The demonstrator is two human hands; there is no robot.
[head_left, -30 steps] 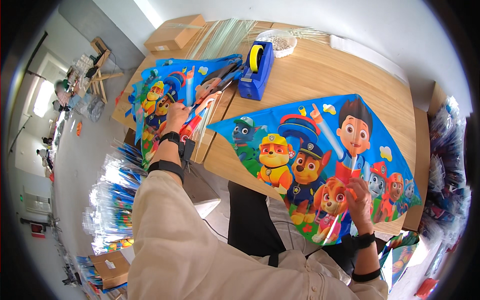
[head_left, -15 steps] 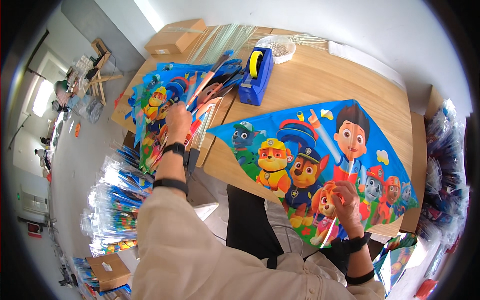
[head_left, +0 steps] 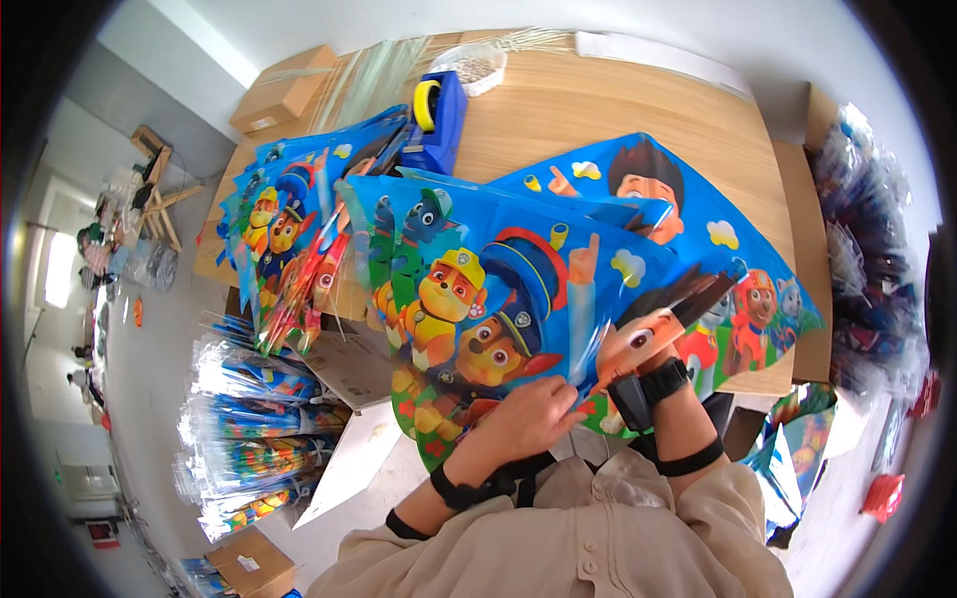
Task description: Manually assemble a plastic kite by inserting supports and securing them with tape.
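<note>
A folded blue cartoon-print kite lies in front of me, its printed flap facing up and its right side bent over. My left hand is closed on the near edge of this kite, thumb and fingers pinched together. My right hand is at the bent right side of the same kite; its fingers are hidden behind the printed sheet. Beneath it, a spread-out kite of the same print lies flat on the table. To the left is a pile of folded kites.
The wooden table carries a blue tape dispenser, a white bowl of small parts, thin pale rods and a cardboard box. Bagged kites hang at the left, and more plastic-wrapped bundles at the right.
My left hand has come from the pile at the left to the middle, bringing a folded kite over the spread one. My right hand has moved behind the brought kite's edge. The view has shifted.
</note>
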